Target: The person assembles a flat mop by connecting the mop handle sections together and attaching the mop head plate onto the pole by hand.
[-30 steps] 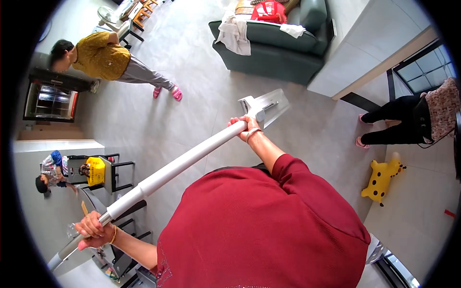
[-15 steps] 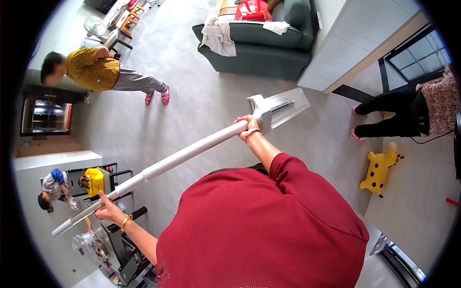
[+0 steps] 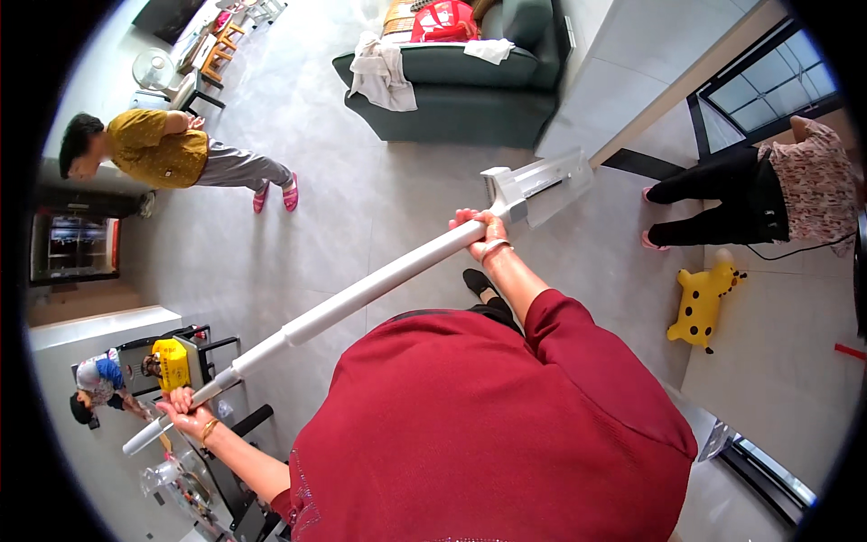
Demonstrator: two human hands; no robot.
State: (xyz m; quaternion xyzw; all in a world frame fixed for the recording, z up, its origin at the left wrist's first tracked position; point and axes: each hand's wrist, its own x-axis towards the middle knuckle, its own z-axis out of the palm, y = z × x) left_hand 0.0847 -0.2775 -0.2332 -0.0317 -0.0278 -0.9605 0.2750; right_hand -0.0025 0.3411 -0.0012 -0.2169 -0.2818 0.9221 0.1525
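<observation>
A long white telescopic pole (image 3: pixel 361 294) slants across in front of me, from low at the left up to the far right. Its upper end carries a white bracket-like head (image 3: pixel 508 192) with a clear flat plate (image 3: pixel 560 185); I cannot tell its exact kind. My right hand (image 3: pixel 485 233), with a bracelet at the wrist, is closed around the thick section just below this head. Near the thin lower end, my left hand (image 3: pixel 185 417), with a gold bangle, has its fingers wrapped on the pole.
A dark green sofa (image 3: pixel 461 113) stands ahead. One person in a mustard top (image 3: pixel 155 147) stands at left, another in black trousers (image 3: pixel 722 194) at right. A yellow spotted toy animal (image 3: pixel 700 307) is at right. A seated child (image 3: pixel 101 379) and a yellow bag (image 3: pixel 172 364) are lower left.
Both hands still hold the pole; its head has shifted slightly right and its lower end slightly right. My left fingers have shifted over the pole. A black shoe of mine has come into view.
</observation>
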